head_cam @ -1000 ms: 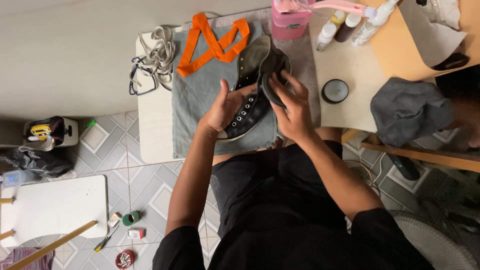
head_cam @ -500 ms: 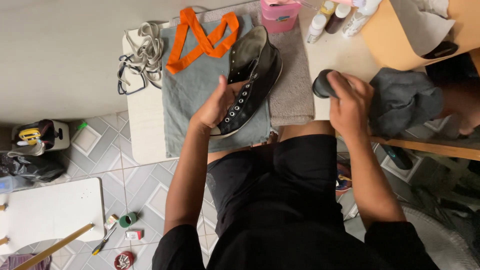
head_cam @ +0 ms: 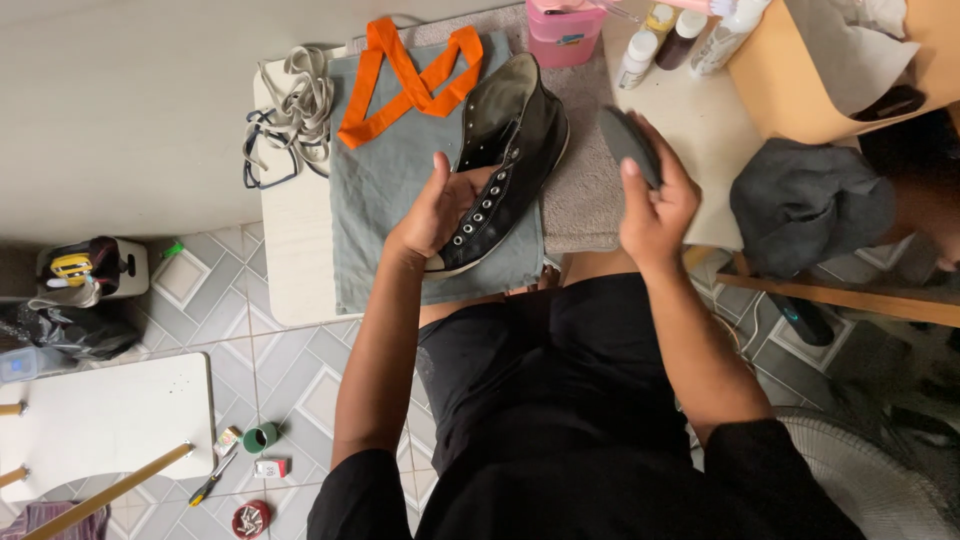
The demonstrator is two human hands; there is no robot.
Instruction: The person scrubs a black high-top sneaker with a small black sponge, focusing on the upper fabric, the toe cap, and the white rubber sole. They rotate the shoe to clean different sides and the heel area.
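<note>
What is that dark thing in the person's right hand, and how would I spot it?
On the white table, right of the black sneaker, the right hand holds a flat dark grey oval. Unlike the bottles beyond, it is flat and capless.

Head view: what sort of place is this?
Probably a home shoe-cleaning spot, a low table on a tiled floor. The left hand holds a black high-top sneaker on a grey cloth, its laces lie pulled out, and care bottles stand by the right hand.
</note>
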